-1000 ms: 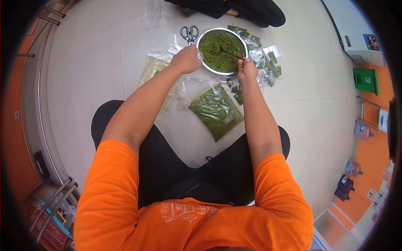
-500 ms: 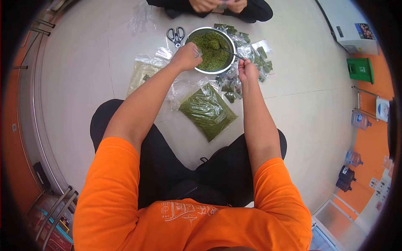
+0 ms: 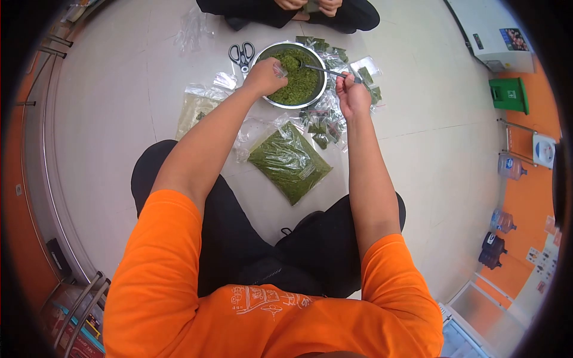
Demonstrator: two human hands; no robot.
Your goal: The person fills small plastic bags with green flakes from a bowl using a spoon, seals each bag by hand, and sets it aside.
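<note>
A steel bowl (image 3: pixel 322 89) of green, crumbly material (image 3: pixel 298 88) stands on the floor. Over its left rim is my left hand (image 3: pixel 266 77), closed on a small clear plastic bag (image 3: pixel 279 71). My right hand (image 3: pixel 353 96), right of the bowl, grips the handle of a dark spoon (image 3: pixel 325 71), whose head lies in the green material near the bag. Between the bowl and my legs lies a large clear bag (image 3: pixel 289 162) packed with green material. Small filled packets (image 3: pixel 321 128) are spread along the bowl's right side.
Scissors (image 3: pixel 242 55) lie left of the bowl. A flat clear bag (image 3: pixel 194 111) is beyond my left forearm, and crumpled plastic (image 3: pixel 194 30) lies farther back. Across the bowl sits another person, whose hands (image 3: pixel 310 6) hold a small packet. A green bin (image 3: pixel 509 95) stands at the right.
The spoon has swung leftward in the bowl, its head now nearer my left hand and the small bag. The whole view has shifted slightly.
</note>
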